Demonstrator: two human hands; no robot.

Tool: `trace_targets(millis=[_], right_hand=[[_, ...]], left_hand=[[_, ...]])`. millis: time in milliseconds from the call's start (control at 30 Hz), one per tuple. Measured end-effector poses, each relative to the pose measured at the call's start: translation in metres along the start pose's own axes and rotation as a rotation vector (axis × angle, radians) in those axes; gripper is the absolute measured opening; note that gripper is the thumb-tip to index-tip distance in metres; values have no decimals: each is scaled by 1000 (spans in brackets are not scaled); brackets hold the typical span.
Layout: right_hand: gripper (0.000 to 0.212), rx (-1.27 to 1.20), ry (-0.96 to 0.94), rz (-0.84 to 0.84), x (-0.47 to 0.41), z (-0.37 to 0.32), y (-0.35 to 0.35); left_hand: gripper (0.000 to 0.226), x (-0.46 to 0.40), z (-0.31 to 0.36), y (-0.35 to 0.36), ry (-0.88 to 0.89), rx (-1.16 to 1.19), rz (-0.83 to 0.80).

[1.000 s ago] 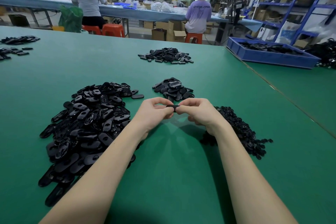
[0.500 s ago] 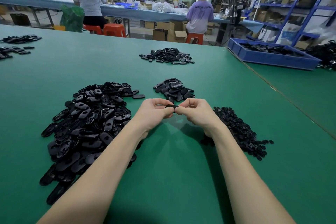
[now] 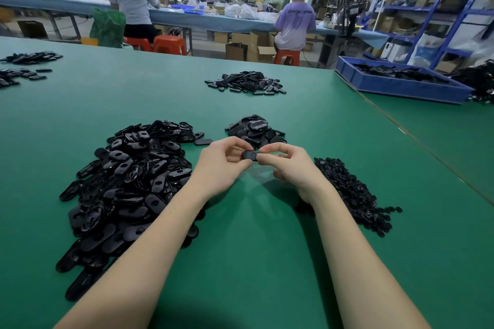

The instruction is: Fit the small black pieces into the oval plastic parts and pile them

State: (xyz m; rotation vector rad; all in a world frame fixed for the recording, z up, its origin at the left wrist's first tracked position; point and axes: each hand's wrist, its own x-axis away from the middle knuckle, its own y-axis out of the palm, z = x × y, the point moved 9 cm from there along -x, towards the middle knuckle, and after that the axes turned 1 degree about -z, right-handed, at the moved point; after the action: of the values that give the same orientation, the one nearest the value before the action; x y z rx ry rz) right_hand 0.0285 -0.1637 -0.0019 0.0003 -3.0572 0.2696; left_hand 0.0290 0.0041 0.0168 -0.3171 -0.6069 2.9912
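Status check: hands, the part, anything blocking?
Left hand and right hand both pinch one oval part above the green table. Small pile of ovals just beyond. Nothing in the way.

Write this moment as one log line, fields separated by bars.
step: fitting | left hand: pinches oval part | right hand: pinches oval part | done pile: behind hands | small pieces: at right

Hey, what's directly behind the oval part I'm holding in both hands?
Behind the oval part, pinched between left hand and right hand, sits a small pile of ovals on the green table. The hands cover the pile's near edge.
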Motion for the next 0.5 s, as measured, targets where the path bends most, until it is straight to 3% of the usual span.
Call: trace_targets(millis=[100, 233, 500], right_hand=[[7, 21, -3, 10, -1, 2, -2], [27, 69, 28, 27, -3, 6, -5], [27, 70, 55, 13, -4, 10, -4]], left_hand=[[17, -1, 4, -4, 37, -101, 33], [18, -17, 9, -13, 39, -115, 142], [18, -75, -5, 14, -47, -257, 118]])
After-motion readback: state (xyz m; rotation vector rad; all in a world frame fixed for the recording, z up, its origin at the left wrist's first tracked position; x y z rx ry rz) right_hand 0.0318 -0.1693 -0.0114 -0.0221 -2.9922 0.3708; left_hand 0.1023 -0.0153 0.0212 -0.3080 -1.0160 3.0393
